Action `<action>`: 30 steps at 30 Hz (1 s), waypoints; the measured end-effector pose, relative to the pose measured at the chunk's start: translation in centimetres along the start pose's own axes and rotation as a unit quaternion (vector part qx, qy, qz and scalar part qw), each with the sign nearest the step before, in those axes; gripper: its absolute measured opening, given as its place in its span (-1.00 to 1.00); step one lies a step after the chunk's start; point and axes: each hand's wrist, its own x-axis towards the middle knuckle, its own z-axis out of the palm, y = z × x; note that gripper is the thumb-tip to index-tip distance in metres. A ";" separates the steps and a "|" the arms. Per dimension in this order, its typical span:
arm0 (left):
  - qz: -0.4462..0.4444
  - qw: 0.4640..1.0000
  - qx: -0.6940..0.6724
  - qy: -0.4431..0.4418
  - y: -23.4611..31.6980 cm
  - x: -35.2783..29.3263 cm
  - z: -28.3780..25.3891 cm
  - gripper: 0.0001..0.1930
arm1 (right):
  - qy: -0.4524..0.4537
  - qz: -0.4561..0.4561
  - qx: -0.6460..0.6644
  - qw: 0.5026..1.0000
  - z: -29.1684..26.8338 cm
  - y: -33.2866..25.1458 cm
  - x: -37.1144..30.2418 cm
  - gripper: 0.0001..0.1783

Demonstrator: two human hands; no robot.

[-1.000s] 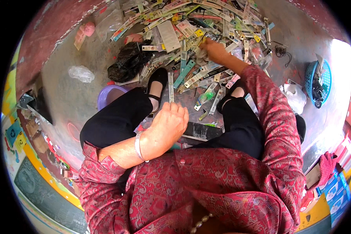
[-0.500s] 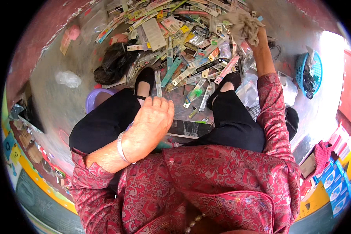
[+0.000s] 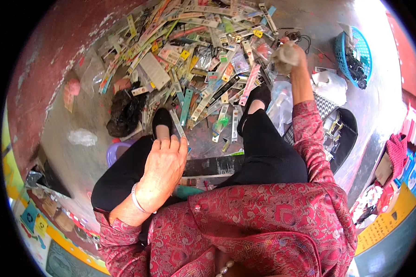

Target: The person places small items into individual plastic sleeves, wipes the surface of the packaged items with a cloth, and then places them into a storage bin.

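Packet pile [image 3: 203, 57] between 1 bag [image 3: 125, 112], left, and 1 basket [image 3: 365, 48], right

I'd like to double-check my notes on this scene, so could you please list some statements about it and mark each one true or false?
1. The right hand holds a cloth. True.
2. The basket stands left of the pile. False: the basket stands to the right of the pile.
3. A bracelet is worn near the left hand. True.
4. Both shoes are white. False: the shoes are black.
5. The left leg partly hides a purple tub. True.
6. The left hand grips the black bag. False: the black bag lies on the floor, apart from that hand.
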 end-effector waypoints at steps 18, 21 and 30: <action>-0.015 1.000 0.005 -0.003 1.7 -0.4 0.5 -0.57 | -0.147 -0.191 -0.680 0.693 13.4 -5.1 -10.3 -0.65; -0.024 1.000 0.008 0.001 1.3 -0.7 0.8 -0.58 | -0.212 -0.312 -0.691 0.616 19.1 -8.6 -14.2 -0.75; -0.030 0.999 0.005 0.034 1.2 -1.3 0.4 -0.61 | -0.393 -0.488 -0.619 0.474 29.2 -4.4 -16.8 -0.79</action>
